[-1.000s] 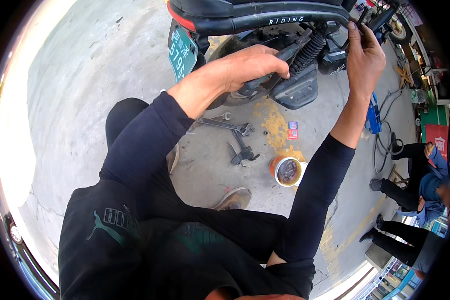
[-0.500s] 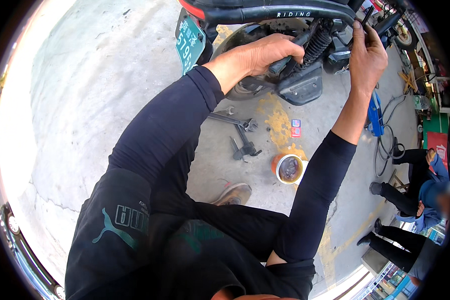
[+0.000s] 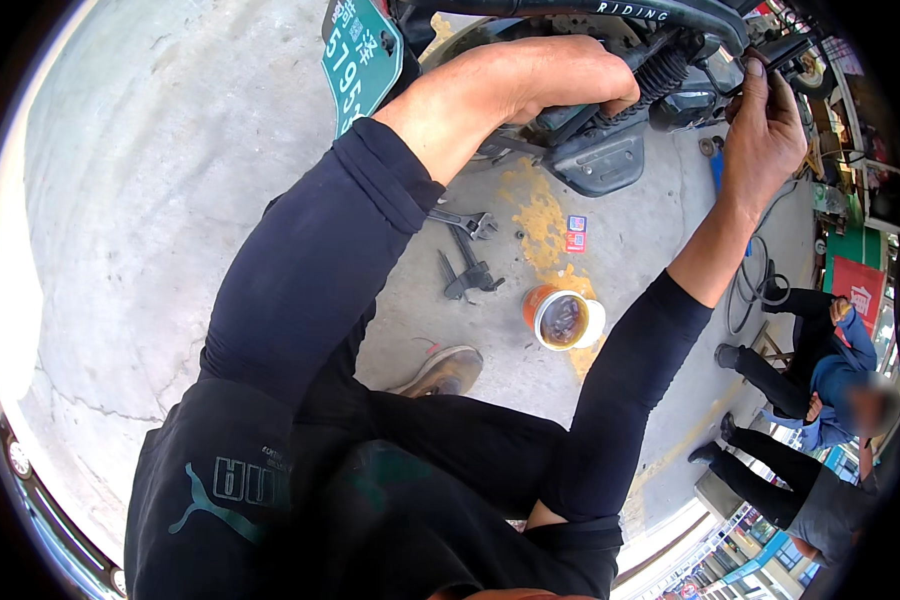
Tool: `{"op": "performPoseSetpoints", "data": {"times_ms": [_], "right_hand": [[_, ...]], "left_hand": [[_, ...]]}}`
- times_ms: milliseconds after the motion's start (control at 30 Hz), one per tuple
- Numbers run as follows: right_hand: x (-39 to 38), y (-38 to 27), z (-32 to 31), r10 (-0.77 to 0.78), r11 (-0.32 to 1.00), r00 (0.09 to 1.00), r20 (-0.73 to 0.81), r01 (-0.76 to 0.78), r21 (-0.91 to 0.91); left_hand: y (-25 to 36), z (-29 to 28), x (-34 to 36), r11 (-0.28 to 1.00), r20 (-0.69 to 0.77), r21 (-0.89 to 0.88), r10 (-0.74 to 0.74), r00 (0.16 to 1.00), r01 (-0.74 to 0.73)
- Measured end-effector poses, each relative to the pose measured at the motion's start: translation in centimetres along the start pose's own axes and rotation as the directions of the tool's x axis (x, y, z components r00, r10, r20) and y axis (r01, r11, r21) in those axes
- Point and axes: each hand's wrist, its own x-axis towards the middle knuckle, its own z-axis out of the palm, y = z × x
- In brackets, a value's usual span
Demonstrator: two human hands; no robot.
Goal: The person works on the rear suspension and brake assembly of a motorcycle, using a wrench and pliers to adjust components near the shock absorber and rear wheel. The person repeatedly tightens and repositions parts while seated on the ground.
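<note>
Under the scooter's rear end I have both hands up at the machine. My left hand (image 3: 550, 80) curls over the top of a dark grey engine casing (image 3: 595, 160), knuckles toward the camera; the fingers are bent together and pressed down behind the casing's upper edge, so their tips are hidden and I cannot tell what, if anything, they clamp. My right hand (image 3: 765, 135) is raised beside the coiled shock spring (image 3: 660, 72), just right of the casing. Its fingers are drawn close together around something small and dark near the frame tube (image 3: 570, 10), but the thing itself is too small and shadowed to make out.

Most of the scooter is cut off by the top rim of the picture; only the black tube, the spring, the casing and a green licence plate (image 3: 362, 55), left of the casing, show. Below the casing, on the concrete floor (image 3: 150, 200), lies a yellow stain, and beside it a heap of metal wrenches (image 3: 467, 255), partly covered by my left sleeve. An open orange tin (image 3: 560, 318) stands below the wrenches, its contents dark and unclear. My brown shoe (image 3: 440, 372) pokes out lower still. Right of the casing, a seated person in blue (image 3: 830, 370) is bent by the lens edge.
</note>
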Motion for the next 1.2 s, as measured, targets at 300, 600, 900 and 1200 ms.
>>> {"op": "performPoseSetpoints", "data": {"times_ms": [300,600,900,1200], "right_hand": [[0.3,1.0,-0.4,-0.001,1.0,1.0,-0.013,0.001,-0.004],[0.0,0.8,-0.2,-0.051,0.999,0.999,0.007,0.051,0.008],[0.3,1.3,-0.5,-0.049,0.999,0.999,0.011,0.049,0.024],[-0.9,1.4,0.0,-0.044,0.999,0.999,-0.002,0.044,0.025]], "left_hand": [[1.1,-0.4,-1.6,0.992,0.072,-0.099,-0.066,0.995,0.073],[0.8,-0.5,1.4,0.992,-0.005,0.122,-0.041,0.999,0.041],[3.1,-1.1,0.8,0.999,-0.056,0.037,0.006,0.998,-0.004],[2.5,-1.1,-1.8,0.879,-0.097,-0.381,0.27,0.958,-0.287]]}}
